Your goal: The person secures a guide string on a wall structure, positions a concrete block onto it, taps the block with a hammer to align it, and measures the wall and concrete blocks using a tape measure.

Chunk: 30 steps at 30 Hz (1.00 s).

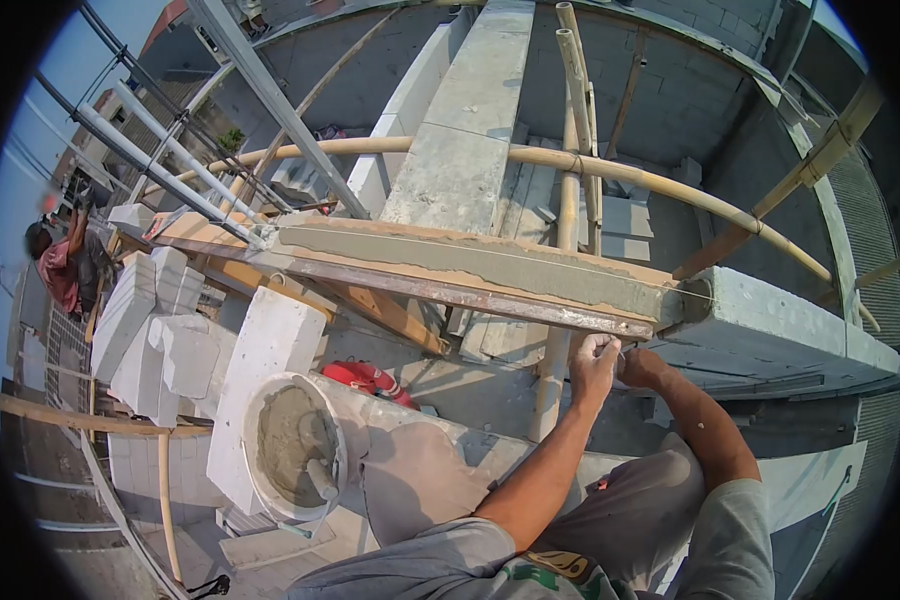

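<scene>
Here, left hand (595,366) at long scuffed rail (530,309), rough mortar (450,259) above.

You are at an open-air building site: mortar (440,262) lies in a long strip at twelve o'clock, a bamboo pole (665,182) curves past at two, an unplastered block wall (780,312) stands at three, a mortar bucket (252,452) sits between seven and eight, and pale blocks (125,318) are heaped at nine o'clock
</scene>
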Each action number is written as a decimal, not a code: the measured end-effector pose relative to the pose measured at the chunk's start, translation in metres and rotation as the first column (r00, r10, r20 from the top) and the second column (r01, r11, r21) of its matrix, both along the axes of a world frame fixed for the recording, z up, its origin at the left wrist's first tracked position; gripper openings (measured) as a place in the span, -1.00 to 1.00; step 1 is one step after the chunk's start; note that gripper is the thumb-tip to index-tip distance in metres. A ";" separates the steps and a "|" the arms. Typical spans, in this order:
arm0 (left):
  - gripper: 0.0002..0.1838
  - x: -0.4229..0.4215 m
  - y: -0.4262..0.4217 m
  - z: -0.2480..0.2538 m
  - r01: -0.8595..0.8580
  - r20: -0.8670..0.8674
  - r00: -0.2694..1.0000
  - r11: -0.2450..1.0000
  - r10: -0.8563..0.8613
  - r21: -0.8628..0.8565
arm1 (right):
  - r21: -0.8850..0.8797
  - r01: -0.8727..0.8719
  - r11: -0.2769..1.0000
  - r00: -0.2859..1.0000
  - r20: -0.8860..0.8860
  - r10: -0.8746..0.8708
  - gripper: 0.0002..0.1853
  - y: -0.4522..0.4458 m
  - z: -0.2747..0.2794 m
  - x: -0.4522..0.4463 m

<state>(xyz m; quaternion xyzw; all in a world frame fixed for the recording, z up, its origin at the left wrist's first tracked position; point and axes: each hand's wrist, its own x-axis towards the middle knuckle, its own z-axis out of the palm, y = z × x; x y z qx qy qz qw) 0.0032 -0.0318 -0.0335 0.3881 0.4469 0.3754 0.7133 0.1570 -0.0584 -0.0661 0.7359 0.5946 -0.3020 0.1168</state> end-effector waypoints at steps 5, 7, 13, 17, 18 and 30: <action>-0.68 -0.005 0.014 -0.016 -0.078 -0.026 0.996 0.995 0.080 0.065 | 0.053 -0.043 0.998 0.999 0.022 0.042 -0.68 -0.001 -0.017 0.012; -0.70 -0.006 0.016 -0.006 -0.070 -0.039 0.997 0.996 0.072 0.064 | 0.035 -0.106 0.994 0.994 -0.001 0.106 -0.70 0.001 -0.010 0.009; -0.74 -0.013 0.005 0.021 -0.039 -0.031 0.999 0.999 0.039 0.009 | 0.013 -0.225 0.974 0.974 0.039 0.224 -0.72 0.000 -0.023 0.001; -0.73 -0.011 0.007 0.022 -0.031 -0.028 0.999 1.000 0.031 -0.006 | -0.018 -0.233 0.972 0.972 -0.024 0.233 -0.74 -0.008 -0.046 0.011; -0.73 -0.014 0.009 0.027 -0.023 -0.034 0.999 1.000 0.023 -0.004 | -0.051 -0.235 0.971 0.972 0.000 0.235 -0.75 -0.007 -0.039 0.008; -0.63 -0.012 0.015 -0.003 -0.037 -0.142 0.989 0.998 0.044 0.049 | -0.165 -0.326 0.931 0.941 0.033 0.336 -0.65 0.007 -0.053 0.001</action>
